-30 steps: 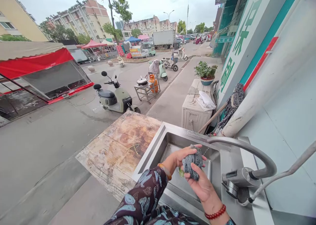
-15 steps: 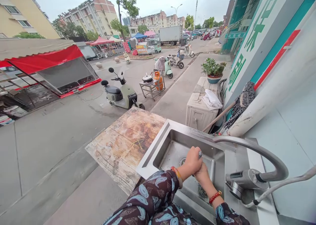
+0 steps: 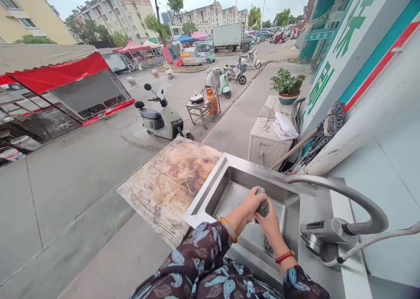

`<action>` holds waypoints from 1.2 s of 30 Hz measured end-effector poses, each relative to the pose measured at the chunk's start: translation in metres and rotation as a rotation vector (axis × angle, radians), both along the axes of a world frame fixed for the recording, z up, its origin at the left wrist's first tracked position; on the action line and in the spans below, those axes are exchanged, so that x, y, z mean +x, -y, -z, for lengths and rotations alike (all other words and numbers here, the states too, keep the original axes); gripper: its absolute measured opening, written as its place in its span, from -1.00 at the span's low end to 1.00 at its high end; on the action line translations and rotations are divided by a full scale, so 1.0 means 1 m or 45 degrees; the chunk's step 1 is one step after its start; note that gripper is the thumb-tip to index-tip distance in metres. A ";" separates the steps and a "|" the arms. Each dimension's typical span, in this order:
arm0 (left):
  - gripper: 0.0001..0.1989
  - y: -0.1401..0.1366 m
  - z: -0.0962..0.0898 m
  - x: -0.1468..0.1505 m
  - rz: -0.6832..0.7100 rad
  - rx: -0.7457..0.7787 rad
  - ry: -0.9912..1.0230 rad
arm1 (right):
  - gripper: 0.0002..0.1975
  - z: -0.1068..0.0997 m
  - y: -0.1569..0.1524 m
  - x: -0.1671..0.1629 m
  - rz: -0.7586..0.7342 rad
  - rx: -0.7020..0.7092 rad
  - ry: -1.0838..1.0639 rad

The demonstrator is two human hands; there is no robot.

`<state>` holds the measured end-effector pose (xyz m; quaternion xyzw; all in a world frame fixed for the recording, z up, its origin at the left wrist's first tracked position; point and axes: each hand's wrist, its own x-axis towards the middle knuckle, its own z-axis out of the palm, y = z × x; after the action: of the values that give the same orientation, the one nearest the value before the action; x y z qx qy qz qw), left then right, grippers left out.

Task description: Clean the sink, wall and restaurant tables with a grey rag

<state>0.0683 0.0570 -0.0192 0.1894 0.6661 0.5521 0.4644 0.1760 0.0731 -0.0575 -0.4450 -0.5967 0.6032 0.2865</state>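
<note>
Between my two hands is a grey steel wool scrubber (image 3: pixel 263 206), held above the basin of a stainless steel sink (image 3: pixel 210 189). My left hand (image 3: pixel 252 202) grips it from the left side, fingers curled over its top. From the right and below, my right hand (image 3: pixel 269 222) closes on the same scrubber. A second dark grey scrubber (image 3: pixel 267 244) lies in the basin under my right wrist, partly hidden by it. To the right of the hands, the curved faucet (image 3: pixel 348 198) arches over the sink's edge.
A worn wooden board (image 3: pixel 167 172) adjoins the sink on the left, with a thin yellow string (image 3: pixel 185 184) on it. Beyond stand a parked scooter (image 3: pixel 162 119), a metal stand with a pan (image 3: pixel 197 99) and a potted plant (image 3: pixel 288 82). A mop (image 3: pixel 328 124) leans at the right.
My hands were clenched together with the scrubber mostly hidden. Now they have loosened and moved slightly apart, and the scrubber shows between them. The view has shifted slightly.
</note>
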 end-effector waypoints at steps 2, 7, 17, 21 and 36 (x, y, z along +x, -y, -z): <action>-0.27 0.007 -0.009 -0.012 0.089 0.108 0.103 | -0.44 -0.021 -0.002 0.002 0.084 -0.390 -0.314; 0.01 0.015 -0.033 -0.030 0.302 0.469 0.411 | -0.69 -0.078 0.019 0.000 -0.097 -1.214 -1.172; -0.77 0.001 -0.056 -0.032 0.574 0.331 -0.107 | -0.67 -0.085 0.026 0.003 -0.227 -1.098 -0.972; -0.85 -0.002 -0.049 -0.021 0.576 0.282 -0.610 | -0.73 -0.064 0.018 -0.001 -0.244 -0.530 -0.329; -0.96 0.008 0.015 -0.009 -0.127 -0.043 -0.573 | -0.19 -0.016 0.025 -0.013 -0.247 0.786 0.411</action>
<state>0.0589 0.0494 -0.0344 0.2666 0.7705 0.5071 0.2794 0.1632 0.0477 -0.0417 -0.3682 -0.8278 0.3409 0.2509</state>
